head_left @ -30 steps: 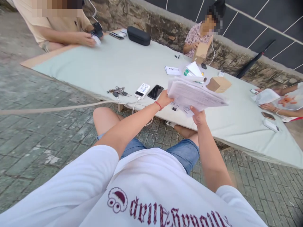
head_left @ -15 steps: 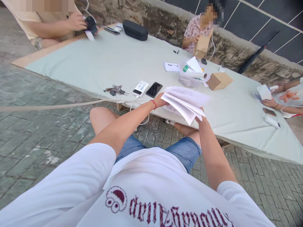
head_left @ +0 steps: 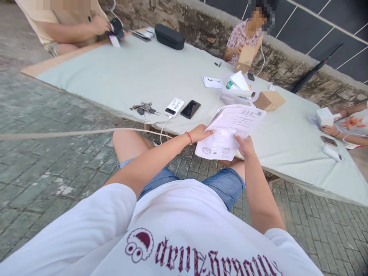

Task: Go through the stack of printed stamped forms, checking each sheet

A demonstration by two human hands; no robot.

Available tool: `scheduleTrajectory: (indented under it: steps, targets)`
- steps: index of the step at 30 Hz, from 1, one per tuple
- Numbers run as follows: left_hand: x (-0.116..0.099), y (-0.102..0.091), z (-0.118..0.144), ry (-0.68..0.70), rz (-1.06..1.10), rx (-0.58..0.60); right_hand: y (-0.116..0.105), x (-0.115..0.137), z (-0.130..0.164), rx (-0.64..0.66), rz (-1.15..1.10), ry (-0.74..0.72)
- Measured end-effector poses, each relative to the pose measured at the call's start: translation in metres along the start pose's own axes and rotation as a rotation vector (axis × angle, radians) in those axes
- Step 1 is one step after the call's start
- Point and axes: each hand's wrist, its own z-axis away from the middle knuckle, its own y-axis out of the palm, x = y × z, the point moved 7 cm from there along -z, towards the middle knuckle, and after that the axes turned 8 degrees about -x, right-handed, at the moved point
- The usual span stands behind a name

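A stack of printed paper sheets (head_left: 230, 128) is held up over the table's near edge, its top page marked with text and round stamps. My left hand (head_left: 202, 133), with a red string on its wrist, grips the left edge, thumb on top. On the right edge, my right hand (head_left: 245, 145) is closed with its thumb pressed on the page. The fingers of both hands are partly hidden behind the sheets. Left of the papers lie a black phone (head_left: 190, 109) and a white power bank (head_left: 174, 107) with a cable plugged in. A bunch of keys (head_left: 145, 109) rests farther left.
On the cloth-covered table (head_left: 115, 73) behind the papers are a clear plastic container (head_left: 230, 99) and a cardboard box (head_left: 270, 101). A black case (head_left: 169, 36) sits at the far edge. People work at the left, far side and right. A pale cord crosses from the left.
The sheets were fanned apart and folded over; now they lie together with the stamped page facing me. Both thumbs have come onto the top page.
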Motion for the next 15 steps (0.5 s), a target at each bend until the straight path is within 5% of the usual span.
scheduleTrajectory:
  steps: [4,8,15]
  targets:
    - [0.044,0.044,0.037,-0.291,0.566,0.073,-0.014,-0.03,0.034,-0.034,0.113,0.114]
    - [0.096,0.083,0.072,-0.614,0.79,-0.044,-0.024,-0.063,0.062,-0.037,0.362,0.234]
    - [0.129,0.088,0.083,-0.612,0.839,-0.271,-0.022,-0.066,0.073,-0.021,0.494,0.16]
